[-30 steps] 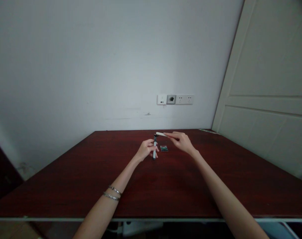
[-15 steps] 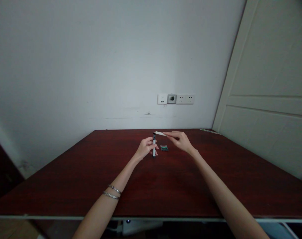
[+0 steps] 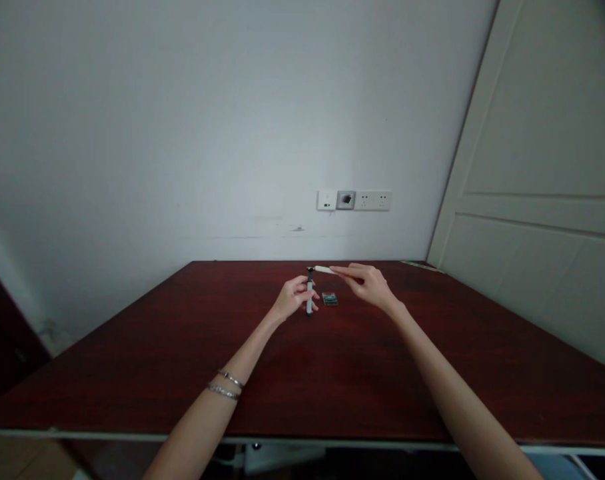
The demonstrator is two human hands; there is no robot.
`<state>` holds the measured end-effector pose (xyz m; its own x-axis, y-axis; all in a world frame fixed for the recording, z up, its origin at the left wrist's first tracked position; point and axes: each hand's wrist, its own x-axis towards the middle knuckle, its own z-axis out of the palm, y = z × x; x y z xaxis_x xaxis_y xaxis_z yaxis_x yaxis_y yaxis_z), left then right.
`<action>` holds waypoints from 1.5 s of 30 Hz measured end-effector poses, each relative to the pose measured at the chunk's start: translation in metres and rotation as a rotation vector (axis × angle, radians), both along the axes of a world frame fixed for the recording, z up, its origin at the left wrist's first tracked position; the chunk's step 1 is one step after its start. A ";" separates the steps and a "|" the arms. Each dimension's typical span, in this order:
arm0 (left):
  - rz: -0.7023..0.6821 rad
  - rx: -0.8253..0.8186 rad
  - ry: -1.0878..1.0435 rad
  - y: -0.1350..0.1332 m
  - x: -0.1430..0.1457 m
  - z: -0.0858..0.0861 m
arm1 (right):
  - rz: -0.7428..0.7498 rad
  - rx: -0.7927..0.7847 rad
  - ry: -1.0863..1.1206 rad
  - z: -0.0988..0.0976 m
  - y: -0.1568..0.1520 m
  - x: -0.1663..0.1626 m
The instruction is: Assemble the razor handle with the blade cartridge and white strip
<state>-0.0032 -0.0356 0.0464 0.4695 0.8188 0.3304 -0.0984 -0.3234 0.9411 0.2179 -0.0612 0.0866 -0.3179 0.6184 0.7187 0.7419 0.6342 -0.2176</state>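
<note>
My left hand (image 3: 291, 297) pinches a razor-like tool (image 3: 309, 288), upper end toward the far edge of the surface (image 3: 302, 380); my right hand (image 3: 366, 283) pinches a white stick (image 3: 323, 269) crosswise beside it.

Home-like room: table (image 3: 342, 380), wall sockets (image 3: 372, 201), panelling (image 3: 542, 153).

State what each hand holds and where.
Left hand: the razor, by its white handle. Right hand: a white stick, by the end farther from the razor.
</note>
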 end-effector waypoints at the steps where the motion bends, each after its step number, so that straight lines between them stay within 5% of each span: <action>1: 0.006 0.006 -0.014 0.001 -0.001 0.000 | 0.005 -0.012 0.054 -0.001 0.001 0.003; 4: 0.044 0.036 -0.066 0.005 -0.001 -0.002 | 0.061 -0.141 0.389 -0.009 -0.001 0.003; 7: 0.068 0.092 -0.076 0.009 0.000 -0.005 | 0.263 -0.503 0.765 -0.020 -0.014 -0.015; 9: 0.070 0.135 -0.065 0.011 0.002 -0.008 | 0.439 -0.749 0.877 -0.025 -0.026 -0.032; 12: 0.060 0.188 -0.062 0.011 0.005 -0.010 | 0.574 -0.902 0.969 -0.026 -0.041 -0.056; 25: 0.037 0.147 -0.073 0.010 0.005 -0.009 | 0.516 -0.764 1.269 -0.039 -0.052 -0.089; 45: 0.111 0.090 -0.066 0.008 0.005 -0.007 | 0.500 -0.817 1.307 -0.052 -0.056 -0.103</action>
<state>0.0022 -0.0279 0.0390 0.3529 0.8301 0.4317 -0.1183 -0.4182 0.9006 0.1146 -0.1170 0.0347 -0.0620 0.9790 0.1944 -0.4450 0.1472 -0.8834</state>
